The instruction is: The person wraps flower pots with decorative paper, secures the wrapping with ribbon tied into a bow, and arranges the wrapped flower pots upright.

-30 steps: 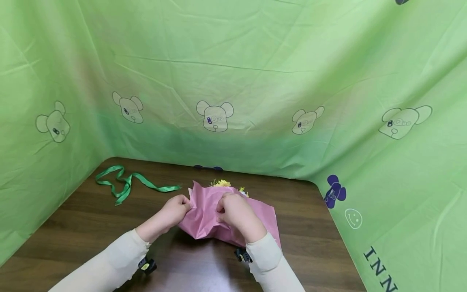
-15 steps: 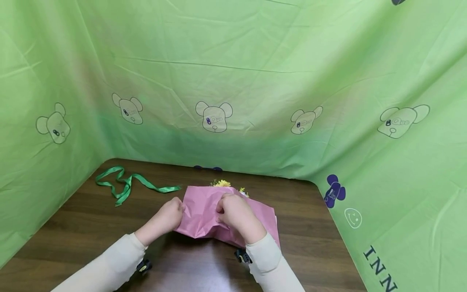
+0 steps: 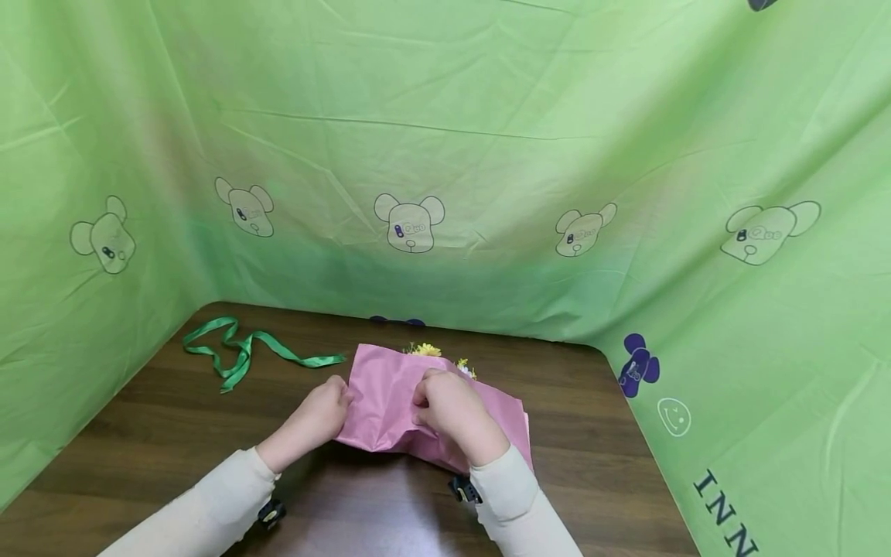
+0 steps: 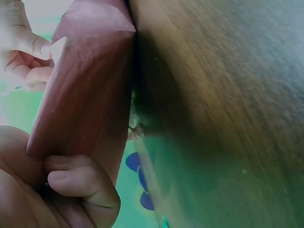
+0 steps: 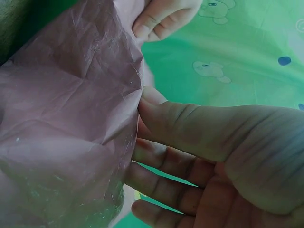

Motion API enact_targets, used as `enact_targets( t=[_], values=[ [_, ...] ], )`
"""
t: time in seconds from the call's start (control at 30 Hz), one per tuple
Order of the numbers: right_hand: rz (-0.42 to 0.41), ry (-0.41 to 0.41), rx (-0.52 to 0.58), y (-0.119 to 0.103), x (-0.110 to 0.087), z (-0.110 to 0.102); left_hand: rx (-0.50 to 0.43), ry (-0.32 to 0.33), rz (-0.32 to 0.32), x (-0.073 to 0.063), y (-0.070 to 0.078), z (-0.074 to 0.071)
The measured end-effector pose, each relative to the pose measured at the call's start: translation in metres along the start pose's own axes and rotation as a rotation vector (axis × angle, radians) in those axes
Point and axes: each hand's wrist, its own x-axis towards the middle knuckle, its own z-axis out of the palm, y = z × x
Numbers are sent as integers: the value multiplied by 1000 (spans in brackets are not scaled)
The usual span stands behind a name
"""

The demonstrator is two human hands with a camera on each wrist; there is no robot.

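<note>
Creased light-green fabric walls point(image 3: 487, 93) printed with outlined cartoon animal heads point(image 3: 409, 226) enclose the back and both sides of a dark brown wood-grain tabletop point(image 3: 592, 433) with rounded far corners; pale light point(image 3: 393, 534) glares on its near part.

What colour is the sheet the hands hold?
The sheet is pink; it shows best in the head view.

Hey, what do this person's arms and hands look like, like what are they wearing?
The left sleeve and right sleeve are long and off-white, ending near the wrists. A small black device shows beside each sleeve's end. The left hand and right hand wear no gloves, and no rings show.
</note>
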Motion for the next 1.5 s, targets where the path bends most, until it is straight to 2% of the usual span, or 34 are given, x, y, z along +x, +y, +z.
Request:
enact_targets(
  t=[0.23,0.33,0.5,0.6,0.7,0.8,0.9,1.0,1.07,1.23,1.5],
  values=[
    [-14,6,-21,-1,1,-1,-56,-2,-7,3,9,-6],
    [-14,4,-23,-1,2,-1,-90,-29,-35,6,11,-9],
    [-15,3,-19,0,3,0,-172,-61,-105,9,6,-10],
    [-16,0,-13,0,4,0,-316,-115,-192,13,-2,-9],
    [-17,-6,-12,0,4,-1,-509,-199,-303,16,-12,-6],
    [-19,-10,-15,-1,4,-1,-640,-281,-379,20,-22,-4],
    [-19,-13,-18,-1,4,-1,-686,-343,-404,24,-29,-2],
    [-24,-17,-15,-2,4,0,-698,-381,-400,26,-33,1],
    [-25,-20,-14,-1,4,0,-699,-383,-399,27,-35,3],
    [-30,-21,-15,-1,5,1,-696,-308,-408,29,-39,6],
    [-39,-19,-6,-1,5,2,-643,-231,-366,29,-36,0]
  ],
)
